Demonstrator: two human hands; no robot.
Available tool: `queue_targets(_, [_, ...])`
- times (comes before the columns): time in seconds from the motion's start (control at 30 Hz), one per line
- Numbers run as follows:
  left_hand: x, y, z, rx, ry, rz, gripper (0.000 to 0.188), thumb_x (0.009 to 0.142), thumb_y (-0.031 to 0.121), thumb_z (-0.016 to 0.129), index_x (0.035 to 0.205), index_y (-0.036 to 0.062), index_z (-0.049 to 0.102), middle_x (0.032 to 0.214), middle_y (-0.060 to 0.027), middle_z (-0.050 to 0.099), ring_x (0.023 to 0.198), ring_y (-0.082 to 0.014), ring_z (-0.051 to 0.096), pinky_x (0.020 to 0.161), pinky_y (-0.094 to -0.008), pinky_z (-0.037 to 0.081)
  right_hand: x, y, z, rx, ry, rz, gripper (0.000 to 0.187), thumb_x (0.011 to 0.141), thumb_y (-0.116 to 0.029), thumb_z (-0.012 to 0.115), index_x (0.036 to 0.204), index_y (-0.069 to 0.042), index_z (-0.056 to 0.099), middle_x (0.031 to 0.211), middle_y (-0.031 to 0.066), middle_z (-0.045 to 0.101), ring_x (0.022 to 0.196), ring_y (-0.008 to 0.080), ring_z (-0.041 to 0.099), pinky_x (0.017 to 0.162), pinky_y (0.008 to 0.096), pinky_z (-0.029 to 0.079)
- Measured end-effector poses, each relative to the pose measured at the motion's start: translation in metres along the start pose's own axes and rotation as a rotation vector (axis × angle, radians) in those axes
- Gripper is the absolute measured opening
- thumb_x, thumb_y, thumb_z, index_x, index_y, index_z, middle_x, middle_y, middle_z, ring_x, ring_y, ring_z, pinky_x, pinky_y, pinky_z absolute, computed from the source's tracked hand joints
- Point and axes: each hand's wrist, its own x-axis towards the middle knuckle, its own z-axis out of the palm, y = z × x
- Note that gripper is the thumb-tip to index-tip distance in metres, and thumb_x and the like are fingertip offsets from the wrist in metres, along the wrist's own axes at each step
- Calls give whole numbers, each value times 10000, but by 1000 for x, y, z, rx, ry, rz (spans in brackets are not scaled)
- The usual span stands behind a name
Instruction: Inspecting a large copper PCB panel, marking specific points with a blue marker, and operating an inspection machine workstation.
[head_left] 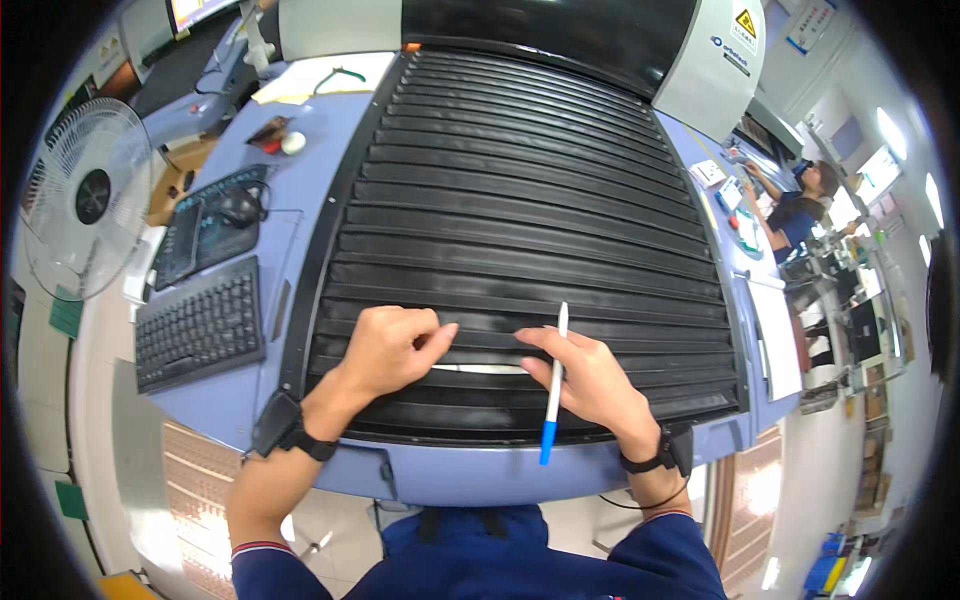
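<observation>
Head view: both hands rest on a black ribbed slat cover [520, 180] that runs from a grey machine housing [700, 60] toward the person, set into a blue worktop [300, 190]. Right hand [590, 385] has a white pen with a blue cap [554, 390] pinched between thumb and forefinger — grip closed on the barrel, cap end pointing back past the wrist, white tip out ahead of the knuckles. Left hand [390, 350] lies knuckles up, fingers curled, fingertips pressing on a slat; grip looks empty, cannot tell if anything thin is under the fingers.

Between the two grips, just beside both sets of fingertips, a thin white strip [480, 369] shows in the gap between slats — cannot tell whether it is paper, a card or a bare part beneath.

Step in hand, as a judgement: holding or parting the slats at that gap, pen kept ready. Next move calls for steady fingertip pressure from the left hand, and the pen tip turned down to the strip without the slat springing shut.

Left of the left grip: black keyboard [200, 325], mouse [238, 205] on a dark pad, white fan [85, 195]. Far right of the right grip, another person [795, 215] works at a bench.
</observation>
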Motion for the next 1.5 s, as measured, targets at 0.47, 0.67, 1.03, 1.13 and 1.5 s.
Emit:
queue_targets(0.47, [-8, 15, 4, -30, -121, 154, 251, 793, 135, 826, 650, 68, 630, 566, -61, 600, 471, -244, 548, 502, -340, 425, -3, -11, 8, 18, -48, -97, 452, 877, -122, 748, 1311, -90, 627, 1147, 166, 710, 978, 353, 708, 819, 413, 603])
queue_targets(0.67, [-10, 14, 7, -27, -122, 190, 222, 828, 177, 806, 710, 71, 651, 595, -57, 623, 501, -253, 577, 509, -351, 444, -5, -10, 10, -9, -83, -175, 520, 854, -114, 757, 1354, -130, 616, 1178, 154, 708, 1002, 337, 708, 845, 404, 603])
queue_targets(1.03, [-9, 16, 3, 4, -158, 202, 154, 807, 141, 818, 747, 48, 710, 644, -70, 673, 532, -243, 621, 534, -332, 471, -6, -8, 10, -10, -72, -213, 479, 876, -158, 744, 1342, -145, 633, 1173, 174, 708, 1013, 345, 704, 872, 422, 586])
queue_targets(1.13, [-9, 13, 2, 13, -166, 204, 143, 808, 128, 812, 751, 43, 712, 639, -72, 668, 532, -244, 620, 531, -335, 470, -6, -7, 10, -26, -90, -201, 470, 890, -174, 733, 1347, -151, 628, 1176, 178, 706, 1011, 353, 703, 872, 427, 584])
queue_targets(1.5, [-10, 11, 7, -10, -153, 196, 172, 827, 146, 798, 724, 56, 693, 614, -64, 647, 514, -246, 600, 526, -344, 460, -8, -4, 12, -29, -109, -199, 467, 903, -196, 721, 1354, -137, 618, 1180, 186, 702, 1035, 360, 698, 886, 427, 578])
